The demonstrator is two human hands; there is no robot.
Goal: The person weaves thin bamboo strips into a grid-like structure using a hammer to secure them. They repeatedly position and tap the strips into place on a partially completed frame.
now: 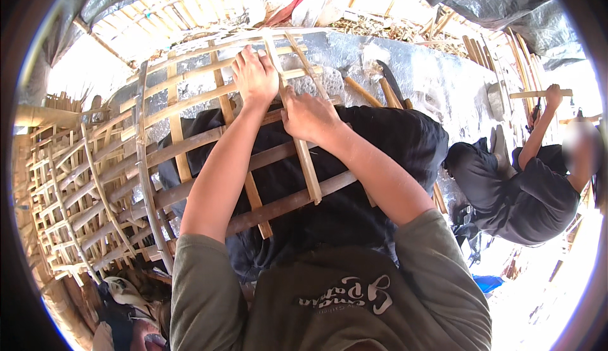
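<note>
— Bamboo, all of it: a lattice of split slats lay across my lap, over my black trousers.

— And your hands?

— My left hand was clamped palm-down over the far part of the lattice, fingers curled round a crossing of slats. My right hand sat just beside it, closed on one upright slat that ran down toward my knees.

— Anything else near you?

— A finished stack of the same open frames stood at my left. A dark blade lay on the grey sheet beyond my knees, among loose sticks. At my right another person in dark clothes sat on the ground, one hand raised to a stick; whether that hand gripped it fully, I couldn't tell.
</note>
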